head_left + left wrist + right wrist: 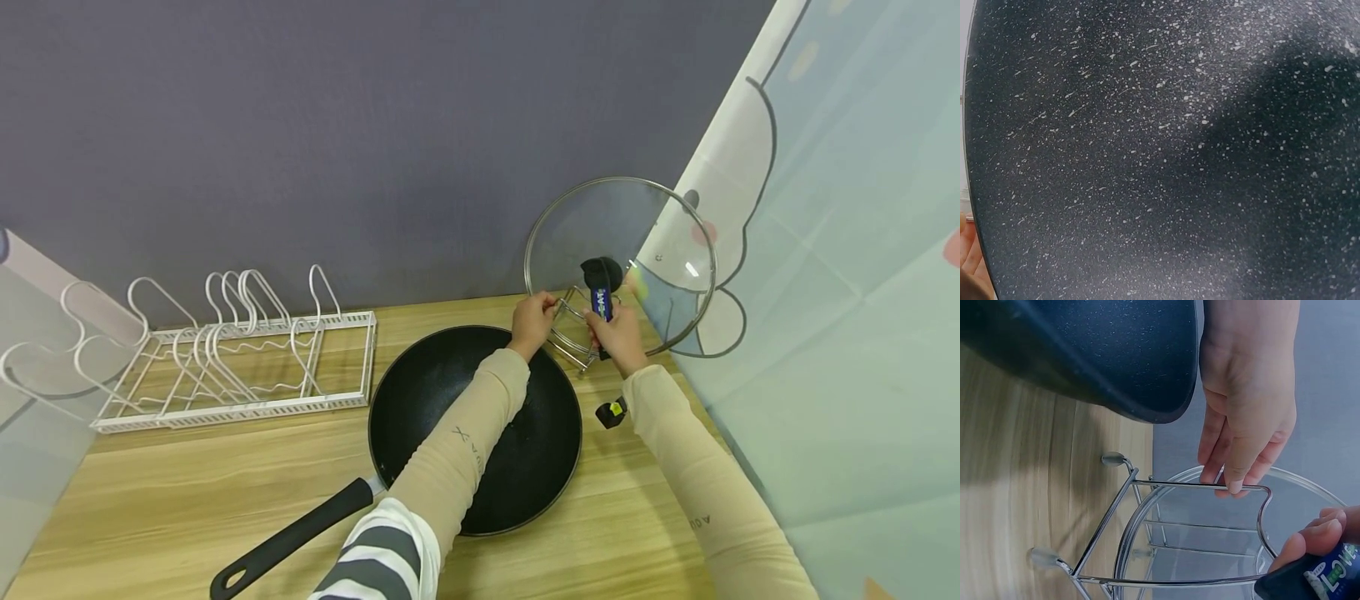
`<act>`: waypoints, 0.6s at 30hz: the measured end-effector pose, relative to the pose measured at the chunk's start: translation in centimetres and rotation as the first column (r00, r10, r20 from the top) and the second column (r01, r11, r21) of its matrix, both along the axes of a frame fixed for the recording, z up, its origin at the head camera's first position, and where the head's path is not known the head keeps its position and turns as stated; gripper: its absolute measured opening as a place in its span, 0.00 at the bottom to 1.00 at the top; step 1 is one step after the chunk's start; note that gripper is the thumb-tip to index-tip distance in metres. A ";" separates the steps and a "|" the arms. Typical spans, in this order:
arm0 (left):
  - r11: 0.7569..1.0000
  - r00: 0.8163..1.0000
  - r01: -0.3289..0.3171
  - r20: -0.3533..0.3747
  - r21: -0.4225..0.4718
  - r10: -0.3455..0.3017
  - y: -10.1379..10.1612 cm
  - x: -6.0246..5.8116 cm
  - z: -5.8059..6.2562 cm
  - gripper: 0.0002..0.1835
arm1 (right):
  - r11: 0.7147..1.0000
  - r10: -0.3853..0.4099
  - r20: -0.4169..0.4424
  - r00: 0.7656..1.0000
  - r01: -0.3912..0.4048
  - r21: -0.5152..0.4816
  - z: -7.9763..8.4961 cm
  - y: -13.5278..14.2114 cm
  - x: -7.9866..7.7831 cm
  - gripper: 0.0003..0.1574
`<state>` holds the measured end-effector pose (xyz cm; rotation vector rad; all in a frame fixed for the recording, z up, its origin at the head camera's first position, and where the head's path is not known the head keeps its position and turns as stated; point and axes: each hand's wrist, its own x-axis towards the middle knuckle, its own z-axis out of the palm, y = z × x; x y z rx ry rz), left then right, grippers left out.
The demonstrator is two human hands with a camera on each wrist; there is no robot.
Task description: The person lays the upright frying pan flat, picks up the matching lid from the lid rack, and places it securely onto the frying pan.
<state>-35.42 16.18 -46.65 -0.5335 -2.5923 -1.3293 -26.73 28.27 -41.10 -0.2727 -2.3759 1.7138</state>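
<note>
My left hand [531, 323] pinches the top wire of a chrome lid stand [572, 354] between thumb and fingers, as the right wrist view also shows. My right hand [621, 337] grips the black handle [602, 287] of a large glass lid [577, 225], partly over its blue label. Upright, with its metal rim [1127, 544] between the stand's wires, the lid faces me. In the left wrist view, a speckled black wok [1147, 156] fills most of the picture, with a few fingers [975, 262] at the lower left edge.
The wok's long black handle [292, 537] points to the front left, under my left forearm. A white wire rack [367, 358] stands at the back left of the wooden table [247, 467]. Behind is a grey wall [337, 150]; a printed curtain [825, 333] hangs close on the right.
</note>
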 end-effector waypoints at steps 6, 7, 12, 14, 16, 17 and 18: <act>1.000 1.000 0.014 0.025 0.009 -0.014 -0.1 0.0 0.1 0.05 | 0.999 -0.029 0.005 1.000 0.029 -0.031 -0.1 0.0 0.2 0.13; 1.000 0.999 0.022 0.028 0.015 -0.023 -0.1 -0.1 0.1 0.05 | 0.999 -0.032 0.004 0.999 0.032 -0.030 -0.1 -0.1 0.2 0.13; 0.999 0.999 0.046 0.023 0.018 -0.046 -0.3 -0.6 -0.3 0.04 | 0.999 -0.034 -0.004 0.999 0.034 -0.023 -0.1 -0.2 0.3 0.13; 0.999 0.999 0.047 0.027 0.016 -0.047 -0.2 -0.6 -0.3 0.04 | 0.999 -0.030 -0.007 1.000 0.030 -0.028 -0.1 -0.2 0.3 0.14; 0.999 0.999 0.046 0.023 0.021 -0.047 -0.2 -0.5 -0.3 0.05 | 0.999 -0.025 -0.008 1.000 0.024 -0.036 -0.2 -0.1 0.2 0.14; 0.999 0.998 0.043 0.050 0.015 -0.043 -0.2 -0.3 -0.1 0.06 | 0.999 -0.023 -0.008 1.000 0.022 -0.040 -0.2 -0.1 0.2 0.14; 0.999 0.998 0.040 0.049 0.016 -0.041 -0.2 -0.2 -0.1 0.06 | 0.999 -0.021 -0.006 1.000 0.021 -0.046 -0.2 -0.1 0.2 0.15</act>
